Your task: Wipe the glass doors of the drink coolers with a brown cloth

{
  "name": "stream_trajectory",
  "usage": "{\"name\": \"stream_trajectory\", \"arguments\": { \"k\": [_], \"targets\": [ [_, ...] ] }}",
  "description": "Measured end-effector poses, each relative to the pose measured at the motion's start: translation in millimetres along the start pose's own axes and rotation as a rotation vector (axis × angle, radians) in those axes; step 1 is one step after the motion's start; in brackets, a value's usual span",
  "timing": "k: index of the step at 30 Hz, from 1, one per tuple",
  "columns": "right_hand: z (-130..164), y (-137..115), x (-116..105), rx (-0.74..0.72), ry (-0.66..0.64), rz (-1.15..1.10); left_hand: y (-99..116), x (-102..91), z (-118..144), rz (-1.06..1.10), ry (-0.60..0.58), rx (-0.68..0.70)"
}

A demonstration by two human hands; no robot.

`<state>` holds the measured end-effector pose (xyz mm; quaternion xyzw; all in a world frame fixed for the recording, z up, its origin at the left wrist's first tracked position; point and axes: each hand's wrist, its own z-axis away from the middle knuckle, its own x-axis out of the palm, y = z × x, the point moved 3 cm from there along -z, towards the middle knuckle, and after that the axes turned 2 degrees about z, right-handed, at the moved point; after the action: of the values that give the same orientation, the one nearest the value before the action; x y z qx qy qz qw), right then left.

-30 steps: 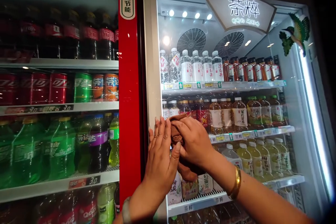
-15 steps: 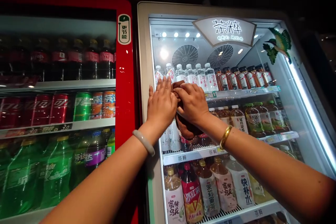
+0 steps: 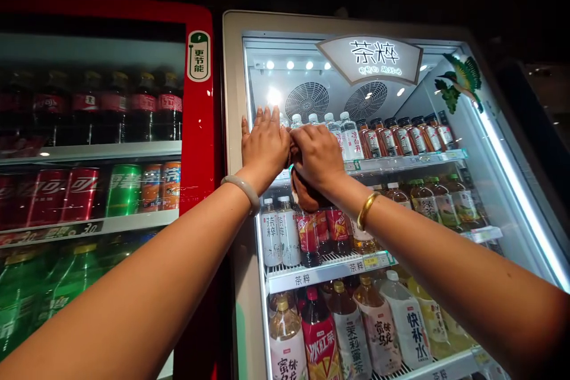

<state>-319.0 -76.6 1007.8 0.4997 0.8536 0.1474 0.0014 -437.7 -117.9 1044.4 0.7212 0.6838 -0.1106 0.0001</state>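
My left hand [image 3: 266, 147] lies flat with its fingers stretched out, up against the glass door [image 3: 289, 53] of the drinks fridge, near its left edge. Right beside it, my right hand [image 3: 318, 154] has its fingers bent around a brown cloth [image 3: 306, 195], whose lower part hangs out below the palm. The hands touch or nearly touch at the thumbs. Behind them, partly covered, stand clear water bottles [image 3: 350, 138] on the top shelf. A pale bangle [image 3: 244, 189] circles my left wrist and a gold one [image 3: 367, 212] my right.
A red-framed fridge [image 3: 200, 130] with cans and bottles stands at the left. Further shelves of tea bottles [image 3: 321, 332] fill the lit fridge. A fan-shaped sign [image 3: 371, 59] and a green bird decoration [image 3: 463, 77] are on the upper glass.
Both hands and the cloth have moved up the glass. Bottles on the middle shelf that they covered now show below them. The view has shifted slightly.
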Motion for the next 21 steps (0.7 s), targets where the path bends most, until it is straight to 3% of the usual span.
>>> {"name": "stream_trajectory", "arguments": {
  "k": [4,8,11,15,18,21],
  "targets": [
    [-20.3,-3.7,10.8,-0.069,0.020,-0.001,-11.5,-4.1,-19.6,0.048,0.032,-0.007],
    [-63.1,25.4,22.1,0.026,0.109,-0.008,-14.5,-5.5,-43.6,0.103,0.106,-0.023],
    [-58.8,41.3,22.1,0.116,0.161,-0.013,-5.9,3.7,-48.1,0.125,0.126,0.007],
    [-38.4,35.1,16.2,0.037,0.118,0.028,4.7,16.4,-39.3,0.118,0.094,0.051],
    [-50.7,39.9,11.4,0.049,0.084,0.073,6.9,17.6,-33.8,0.118,0.049,0.041],
    [-67.0,59.2,8.8,0.172,0.054,0.126,7.1,16.6,-32.8,0.103,0.023,0.043]
  ]
}}
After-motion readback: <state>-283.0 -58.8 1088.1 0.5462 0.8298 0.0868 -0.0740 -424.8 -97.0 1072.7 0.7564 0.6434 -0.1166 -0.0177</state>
